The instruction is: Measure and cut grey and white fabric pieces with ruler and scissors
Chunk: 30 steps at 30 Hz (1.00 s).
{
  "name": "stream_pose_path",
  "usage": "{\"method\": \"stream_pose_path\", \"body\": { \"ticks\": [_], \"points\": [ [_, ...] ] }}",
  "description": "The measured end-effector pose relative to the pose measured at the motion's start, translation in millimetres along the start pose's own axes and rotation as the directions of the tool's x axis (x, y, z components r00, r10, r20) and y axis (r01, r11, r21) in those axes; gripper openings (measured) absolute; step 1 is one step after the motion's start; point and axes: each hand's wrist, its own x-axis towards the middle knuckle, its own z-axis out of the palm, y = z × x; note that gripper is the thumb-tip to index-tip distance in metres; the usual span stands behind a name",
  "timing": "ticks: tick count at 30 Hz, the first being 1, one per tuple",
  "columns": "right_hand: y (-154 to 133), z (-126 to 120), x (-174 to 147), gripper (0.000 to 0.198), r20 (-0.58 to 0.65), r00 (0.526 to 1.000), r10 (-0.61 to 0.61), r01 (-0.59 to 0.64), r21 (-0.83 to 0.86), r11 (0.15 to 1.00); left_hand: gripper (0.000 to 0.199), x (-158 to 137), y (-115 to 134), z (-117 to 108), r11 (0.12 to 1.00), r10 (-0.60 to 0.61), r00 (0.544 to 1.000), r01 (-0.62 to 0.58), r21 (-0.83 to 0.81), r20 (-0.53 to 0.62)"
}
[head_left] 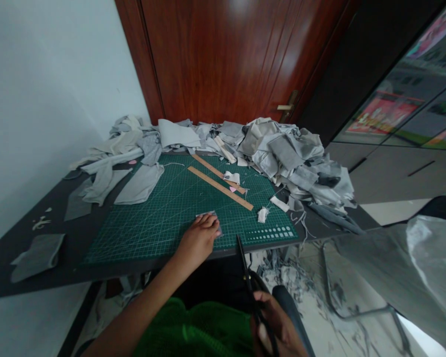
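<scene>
My left hand (200, 235) lies palm down on the green cutting mat (148, 218), its fingers bent together over a small grey piece (219, 229). Only the edges of that piece show around the fingers; whether it is cloth or a template I cannot tell. Low at the front, my right hand (277, 322) is closed on black-handled scissors (247, 277). Their dark blades point up and away, with the tip over the mat's front edge, right of my left hand. The blades look closed together.
Two wooden rulers (223, 189) lie slanted on the mat, with white scraps (262, 214) near them. Grey fabric is heaped (286, 153) along the back and right. A folded grey cloth (39, 255) rests at left. Offcuts litter the floor (293, 277) below the table's right side.
</scene>
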Motion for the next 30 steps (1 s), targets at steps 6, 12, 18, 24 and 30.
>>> {"method": "stream_pose_path", "body": {
  "ticks": [6,12,18,24,30],
  "points": [
    [-32.1,16.4,-6.4,0.065,0.008,0.998,0.054,-0.053,-0.08,0.995,0.029,-1.9,-5.4,3.5,0.999,0.032,0.999,-0.033,0.012,0.023],
    [-45.9,18.5,-2.3,0.069,-0.014,0.99,0.142,-0.142,-0.011,0.99,0.035,-6.1,-3.3,5.2,0.997,0.039,0.997,-0.044,0.066,0.073],
    [-51.7,14.6,2.6,0.079,-0.005,0.976,0.216,-0.216,-0.028,0.976,0.042,-9.0,2.5,4.5,0.992,0.022,0.997,-0.031,0.12,0.075],
    [-51.8,19.2,10.2,0.076,-0.015,0.983,0.182,-0.183,-0.089,0.979,0.043,-10.1,2.5,3.9,0.993,0.031,0.998,-0.037,0.109,0.058],
    [-43.0,21.3,18.5,0.077,-0.002,0.988,0.153,-0.152,-0.144,0.978,0.042,-10.0,5.3,1.9,0.995,0.011,0.998,-0.016,0.093,0.056]
  ]
}}
